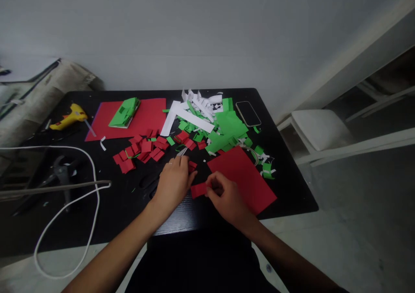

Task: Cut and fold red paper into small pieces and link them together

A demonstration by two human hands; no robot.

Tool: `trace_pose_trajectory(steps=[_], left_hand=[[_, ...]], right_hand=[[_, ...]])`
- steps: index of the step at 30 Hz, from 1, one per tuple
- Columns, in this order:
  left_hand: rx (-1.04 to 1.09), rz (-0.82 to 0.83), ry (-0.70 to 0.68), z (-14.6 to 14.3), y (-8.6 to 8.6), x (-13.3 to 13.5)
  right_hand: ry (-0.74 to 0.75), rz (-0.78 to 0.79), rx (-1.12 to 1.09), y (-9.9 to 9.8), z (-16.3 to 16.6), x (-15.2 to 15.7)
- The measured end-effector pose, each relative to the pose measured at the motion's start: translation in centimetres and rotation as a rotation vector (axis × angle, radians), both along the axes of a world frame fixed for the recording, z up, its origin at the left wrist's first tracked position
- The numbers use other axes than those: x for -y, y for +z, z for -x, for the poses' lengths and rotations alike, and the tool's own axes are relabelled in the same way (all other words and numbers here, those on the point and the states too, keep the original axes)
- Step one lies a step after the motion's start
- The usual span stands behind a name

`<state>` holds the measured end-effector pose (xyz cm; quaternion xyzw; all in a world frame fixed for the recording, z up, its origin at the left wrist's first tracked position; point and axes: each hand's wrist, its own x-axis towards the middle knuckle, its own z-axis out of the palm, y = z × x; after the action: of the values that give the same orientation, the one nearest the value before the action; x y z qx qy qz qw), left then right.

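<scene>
My right hand pinches a small red paper rectangle between thumb and fingers, just above the near edge of the black table. My left hand lies beside it, fingers together and curved over a pair of scissors. The metal tip pokes out past the fingertips, and the dark handles show to the hand's left. Another small red piece lies by the left fingertips. A larger red sheet lies under and right of my right hand.
A pile of cut red pieces lies left of centre, with green and white scraps behind. Also on the table are a phone, a red sheet with folded green paper, a yellow glue gun, a white cord and pliers.
</scene>
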<state>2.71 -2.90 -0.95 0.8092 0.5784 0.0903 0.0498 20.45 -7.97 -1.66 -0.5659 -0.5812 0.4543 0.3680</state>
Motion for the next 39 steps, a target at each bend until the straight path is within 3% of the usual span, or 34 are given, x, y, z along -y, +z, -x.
trace_pose_trajectory(steps=[4,8,12,17,29,39], left_hand=[[0.196,0.050,0.011,0.7,-0.2,-0.2],[0.515,0.070,-0.006,1.6,1.0,0.9],[0.708,0.054,-0.124,1.7,2.2,3.1],[0.638,0.064,-0.258,1.6,1.6,4.8],[0.633,0.121,-0.240,2.7,0.4,4.9],[0.657,0.154,-0.237,2.9,-0.2,5.0]], right_hand=[[0.010,0.001,0.003,0.1,0.1,-0.1],[0.004,0.020,-0.005,0.1,0.2,-0.2],[0.011,0.030,-0.035,0.3,0.4,-0.3],[0.017,0.027,-0.074,1.0,0.6,-0.4],[0.029,0.079,-0.245,1.1,0.7,-0.2],[0.069,0.075,-0.196,1.3,0.8,-0.1]])
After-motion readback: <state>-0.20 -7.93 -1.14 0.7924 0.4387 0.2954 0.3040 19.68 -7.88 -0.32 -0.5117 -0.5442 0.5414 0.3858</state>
